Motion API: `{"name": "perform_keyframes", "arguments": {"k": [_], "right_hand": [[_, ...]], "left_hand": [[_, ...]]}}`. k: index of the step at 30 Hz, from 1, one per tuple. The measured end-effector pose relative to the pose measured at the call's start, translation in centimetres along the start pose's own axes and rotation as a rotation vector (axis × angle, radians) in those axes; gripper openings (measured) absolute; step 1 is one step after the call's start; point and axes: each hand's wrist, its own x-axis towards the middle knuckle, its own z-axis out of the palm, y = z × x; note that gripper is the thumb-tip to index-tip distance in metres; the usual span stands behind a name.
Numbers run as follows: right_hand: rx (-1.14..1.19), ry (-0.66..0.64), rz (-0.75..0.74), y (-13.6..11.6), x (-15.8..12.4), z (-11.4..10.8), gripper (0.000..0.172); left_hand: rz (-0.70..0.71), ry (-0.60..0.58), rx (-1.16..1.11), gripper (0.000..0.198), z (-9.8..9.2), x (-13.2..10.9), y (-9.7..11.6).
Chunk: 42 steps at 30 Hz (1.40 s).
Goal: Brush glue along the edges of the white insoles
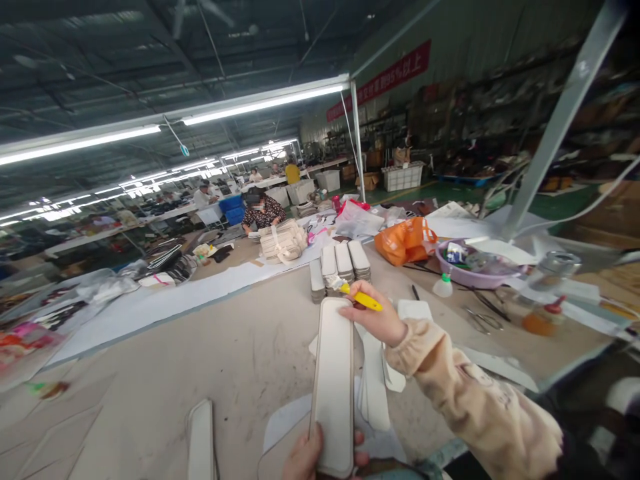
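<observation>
My left hand (305, 457) grips the near end of a long white rounded-end panel (334, 387) with a thin darker edge, thumb on one side and fingers on the other. My right hand (373, 313) is closed around a yellow-handled brush (369, 300), above the panel's far end. The brush's pale head points toward the stacks of white strips (344, 260) just beyond. Several loose white pieces (375, 380) lie to the right of the panel. Another white strip (201, 440) lies apart at the lower left.
An orange plastic bag (406, 240) and a purple basin (480, 273) of odds and ends stand at the right. Near them are scissors (484, 321), a small bottle (443, 285) and a bottle of amber liquid (544, 320). A co-worker (263, 212) sits across the table behind a beige bundle (284, 241).
</observation>
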Motion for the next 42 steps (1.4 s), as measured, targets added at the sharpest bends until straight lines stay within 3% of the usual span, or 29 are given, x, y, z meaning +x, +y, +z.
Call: {"name": "perform_keyframes", "arguments": {"k": [7, 13, 16, 25, 33, 39, 42], "right_hand": [[-0.045, 0.031, 0.01, -0.5, -0.7, -1.3, 0.037], [-0.076, 0.056, -0.008, -0.3, -0.9, -1.7, 0.035], [-0.078, 0.058, -0.007, -0.2, -0.9, -1.7, 0.034], [-0.077, 0.064, -0.002, 0.0, -1.1, -1.3, 0.035], [-0.082, 0.078, 0.019, -0.4, -1.2, -0.3, 0.038], [-0.129, 0.054, 0.026, 0.3, -1.3, 0.8, 0.038], [-0.139, 0.024, 0.042, 1.1, -1.3, 2.1, 0.039]], "left_hand": [[0.038, -0.048, -0.031, 0.075, 1.5, -0.1, -0.5], [0.214, 0.123, 0.1, 0.069, 1.2, 0.5, -1.2], [0.201, 0.204, 0.1, 0.057, 0.8, 1.1, -1.5], [0.156, 0.09, -0.057, 0.052, -0.2, 1.0, -2.1], [0.12, -0.007, -0.033, 0.055, -0.6, -0.1, -1.7], [0.146, -0.123, -0.016, 0.077, -0.4, -1.4, 0.8], [0.196, -0.104, 0.031, 0.071, -0.9, -1.2, 2.4]]}}
